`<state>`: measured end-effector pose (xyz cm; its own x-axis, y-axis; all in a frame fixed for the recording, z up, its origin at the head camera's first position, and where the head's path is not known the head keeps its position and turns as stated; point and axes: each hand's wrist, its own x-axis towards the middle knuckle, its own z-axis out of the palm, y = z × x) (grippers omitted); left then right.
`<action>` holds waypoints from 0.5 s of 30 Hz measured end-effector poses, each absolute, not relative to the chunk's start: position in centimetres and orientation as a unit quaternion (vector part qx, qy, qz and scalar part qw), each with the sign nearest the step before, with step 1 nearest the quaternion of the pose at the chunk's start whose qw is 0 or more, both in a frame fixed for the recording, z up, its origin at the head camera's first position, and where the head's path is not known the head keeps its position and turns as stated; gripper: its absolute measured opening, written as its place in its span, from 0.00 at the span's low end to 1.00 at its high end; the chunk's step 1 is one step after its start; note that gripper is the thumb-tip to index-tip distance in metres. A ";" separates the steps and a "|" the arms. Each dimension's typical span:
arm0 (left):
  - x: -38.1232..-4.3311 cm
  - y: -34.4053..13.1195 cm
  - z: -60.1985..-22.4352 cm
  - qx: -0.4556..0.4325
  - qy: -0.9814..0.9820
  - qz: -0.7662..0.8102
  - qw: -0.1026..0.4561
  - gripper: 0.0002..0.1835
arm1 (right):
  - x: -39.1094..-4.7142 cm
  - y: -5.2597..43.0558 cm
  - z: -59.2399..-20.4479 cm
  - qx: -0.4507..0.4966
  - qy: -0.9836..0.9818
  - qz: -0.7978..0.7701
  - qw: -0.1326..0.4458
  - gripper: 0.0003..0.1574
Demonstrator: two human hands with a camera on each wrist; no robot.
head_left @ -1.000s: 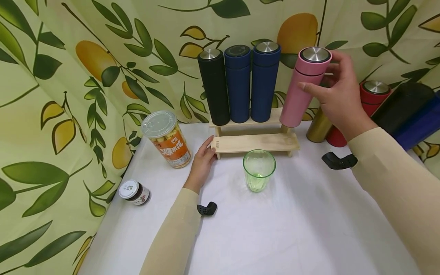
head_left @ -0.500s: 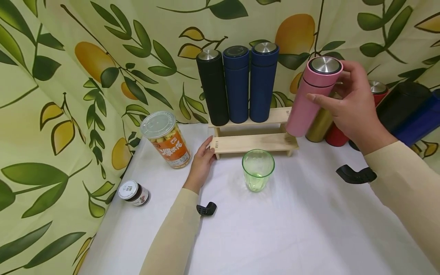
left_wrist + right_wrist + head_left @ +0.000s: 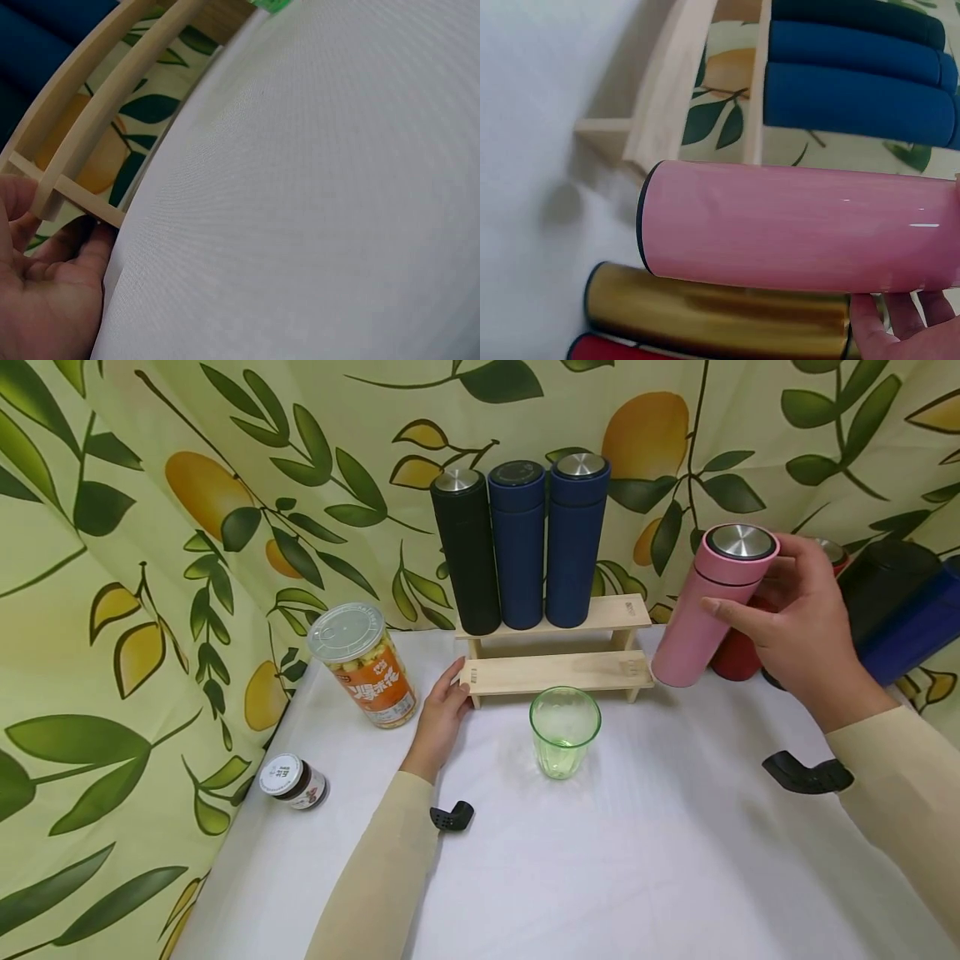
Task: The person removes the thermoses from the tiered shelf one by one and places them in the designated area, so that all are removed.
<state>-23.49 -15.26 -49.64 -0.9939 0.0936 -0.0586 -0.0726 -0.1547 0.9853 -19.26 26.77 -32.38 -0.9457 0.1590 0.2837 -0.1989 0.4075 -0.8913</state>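
Note:
A pink thermos (image 3: 705, 618) with a steel lid is gripped near its top by my right hand (image 3: 806, 627). It tilts just right of the wooden two-step rack (image 3: 555, 672), in front of a gold thermos (image 3: 720, 311) seen in the right wrist view. There, its base (image 3: 649, 217) hangs above the white cloth. My left hand (image 3: 438, 718) holds the left end of the rack's lower step, thumb and fingers around the end in the left wrist view. On the upper step stand a black thermos (image 3: 465, 560) and two blue thermoses (image 3: 577, 547), side by side.
A green glass (image 3: 564, 735) stands before the rack. Left of it are a snack tub (image 3: 363, 664) and a small dark jar (image 3: 294, 781). Red (image 3: 735, 656), black (image 3: 881, 581) and blue thermoses (image 3: 918, 622) stand at right. A patterned curtain (image 3: 330, 443) hangs behind.
My right hand has carried the pink thermos rightward and lower, from the upper step's right end to beside the rack. My left hand has stayed at the rack.

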 end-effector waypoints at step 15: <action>-23.3 -15.2 -49.5 0.004 0.652 0.756 0.051 0.28 | -18.8 30.1 -35.2 -0.047 -0.837 0.517 0.174 0.50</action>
<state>-23.33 -15.24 -49.51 -0.9947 0.0830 -0.0601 -0.0717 -0.1442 0.9869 -18.84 30.10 -35.19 -0.9350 0.2584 0.2427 -0.1012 0.4616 -0.8813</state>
